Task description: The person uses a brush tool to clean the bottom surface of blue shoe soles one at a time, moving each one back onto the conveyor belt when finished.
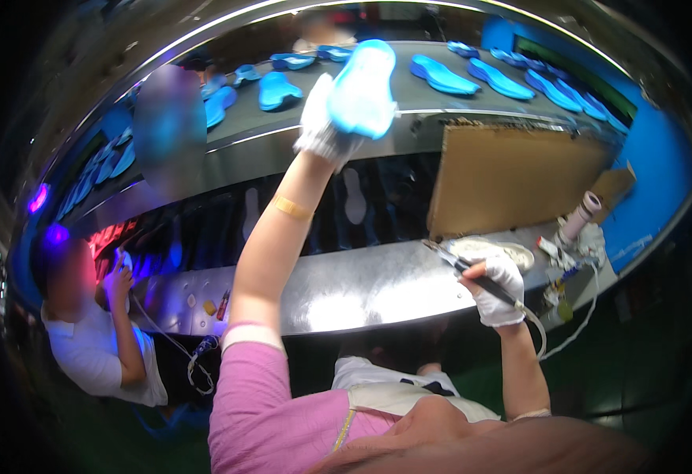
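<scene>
My left hand (pixel 315 118), in a white glove, is stretched far forward over the conveyor belt. Its fingers are closed on a bright blue shoe sole (pixel 366 88), which is raised with its broad face showing; part of the grip is hidden behind it. On the right, my right hand (pixel 509 278) wears a white glove with bare fingertips. It is wrapped round a corded pen-like tool (pixel 494 291) with a black handle and a thin metal tip pointing left. Just beyond that tip, a pale shoe-shaped piece (pixel 492 252) lies on the metal bench.
Several blue soles (pixel 445 77) lie along the belt (pixel 393 59). A cardboard sheet (pixel 516 178) stands upright at right, near a pinkish roll (pixel 581 215) and crumpled white material. A co-worker (pixel 97 340) is at left. A red-handled tool (pixel 223 305) rests on the metal bench (pixel 314 296).
</scene>
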### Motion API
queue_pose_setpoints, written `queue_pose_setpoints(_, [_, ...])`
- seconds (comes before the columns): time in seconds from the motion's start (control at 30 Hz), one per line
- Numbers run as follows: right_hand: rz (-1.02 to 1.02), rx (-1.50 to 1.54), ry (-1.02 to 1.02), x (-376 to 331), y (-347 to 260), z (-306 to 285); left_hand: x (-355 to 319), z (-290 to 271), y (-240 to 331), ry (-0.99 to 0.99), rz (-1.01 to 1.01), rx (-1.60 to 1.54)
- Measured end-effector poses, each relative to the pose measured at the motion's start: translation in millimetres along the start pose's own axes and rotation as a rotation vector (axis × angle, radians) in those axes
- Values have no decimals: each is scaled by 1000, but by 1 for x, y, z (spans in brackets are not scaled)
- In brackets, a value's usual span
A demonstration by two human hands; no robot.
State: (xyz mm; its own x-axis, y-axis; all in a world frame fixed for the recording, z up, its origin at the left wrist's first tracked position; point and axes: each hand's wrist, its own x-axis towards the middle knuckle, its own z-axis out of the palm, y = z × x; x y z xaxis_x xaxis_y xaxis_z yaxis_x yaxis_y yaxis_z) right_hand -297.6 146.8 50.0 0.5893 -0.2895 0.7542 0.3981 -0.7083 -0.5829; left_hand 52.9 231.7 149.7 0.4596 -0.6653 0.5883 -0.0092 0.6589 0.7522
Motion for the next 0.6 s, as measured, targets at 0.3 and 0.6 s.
queue_pose_setpoints(0.3, [92, -14, -28, -17, 17, -2, 36, -56, 11, 508, 661, 2062])
queue_pose_setpoints(0.6, [92, 205, -84, -29, 39, 20, -9, -77, 69, 402, -54, 1995])
